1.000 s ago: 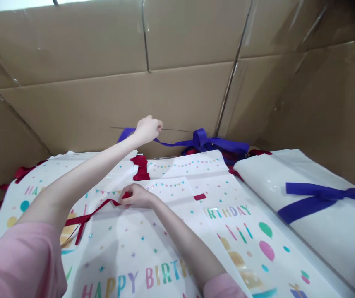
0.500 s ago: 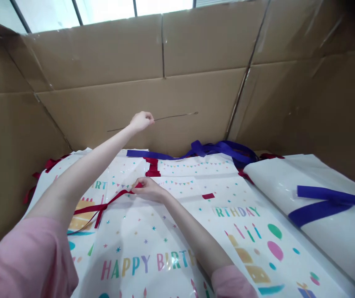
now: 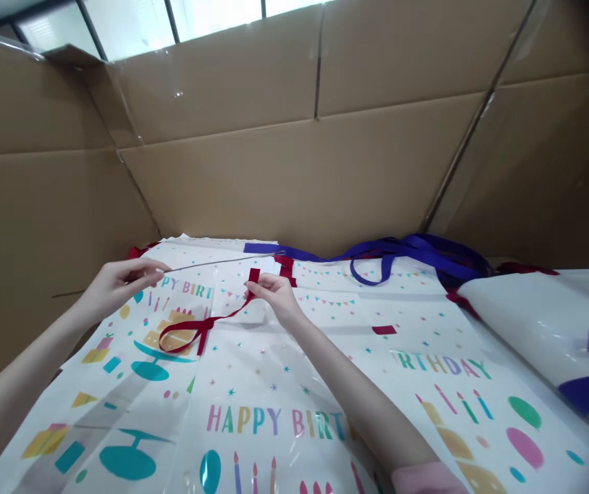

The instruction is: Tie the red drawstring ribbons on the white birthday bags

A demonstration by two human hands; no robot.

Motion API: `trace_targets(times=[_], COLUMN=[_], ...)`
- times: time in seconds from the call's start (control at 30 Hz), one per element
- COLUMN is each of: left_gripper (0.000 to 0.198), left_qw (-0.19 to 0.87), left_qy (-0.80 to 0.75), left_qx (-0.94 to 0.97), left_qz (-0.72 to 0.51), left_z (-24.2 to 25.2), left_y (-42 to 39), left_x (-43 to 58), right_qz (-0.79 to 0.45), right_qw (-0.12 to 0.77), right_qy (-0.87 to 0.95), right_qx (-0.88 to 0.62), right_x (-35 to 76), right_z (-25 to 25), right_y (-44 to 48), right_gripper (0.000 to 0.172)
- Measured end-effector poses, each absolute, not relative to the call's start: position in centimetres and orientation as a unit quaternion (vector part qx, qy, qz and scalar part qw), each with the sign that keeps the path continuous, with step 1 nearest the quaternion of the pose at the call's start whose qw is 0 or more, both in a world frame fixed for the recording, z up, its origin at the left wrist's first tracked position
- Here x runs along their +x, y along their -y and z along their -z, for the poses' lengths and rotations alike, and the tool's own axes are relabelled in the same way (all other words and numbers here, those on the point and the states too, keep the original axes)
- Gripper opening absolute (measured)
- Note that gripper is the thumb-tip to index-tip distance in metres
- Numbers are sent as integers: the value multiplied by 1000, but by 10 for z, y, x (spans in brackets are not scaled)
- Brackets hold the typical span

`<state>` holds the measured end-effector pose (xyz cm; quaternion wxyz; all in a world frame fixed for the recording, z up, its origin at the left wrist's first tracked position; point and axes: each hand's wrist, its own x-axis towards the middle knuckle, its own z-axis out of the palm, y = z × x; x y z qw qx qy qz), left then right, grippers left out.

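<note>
Between the thumb and fingers of my left hand is a long thin metal wire hook. Its far tip reaches right, close to the blue ribbon and above my other hand. My right hand pinches the upright end of a red ribbon, which runs down left to a loop and knot lying on the sheets. Beneath both hands spreads a layer of white printed birthday bags or sheets, with "HAPPY BIRTHDAY" lettering, candles and cakes.
Tall cardboard walls rise at the back and sides. Blue ribbon lies along the back edge. At right is a folded white plastic piece with blue ribbon. A short red ribbon strip lies near the middle.
My left hand has come down and left with the wire hook, from against the cardboard to over the prints. My right hand still pinches the red ribbon, its end now upright. The view has shifted left.
</note>
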<state>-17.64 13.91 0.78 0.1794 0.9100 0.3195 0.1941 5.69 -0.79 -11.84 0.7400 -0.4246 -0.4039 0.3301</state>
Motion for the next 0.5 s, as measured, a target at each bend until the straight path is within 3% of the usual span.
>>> trace_targets(times=[0.5], left_gripper=[21], left_qw=[202], left_qy=[-333], left_qx=[892], left_qz=[-230], left_z=[13], left_y=[-151], left_x=[-257], right_qz=[-281], right_qw=[692], right_qy=[483], right_qx=[-458], right_x=[49], right_z=[113], right_y=[15], right_gripper=[29])
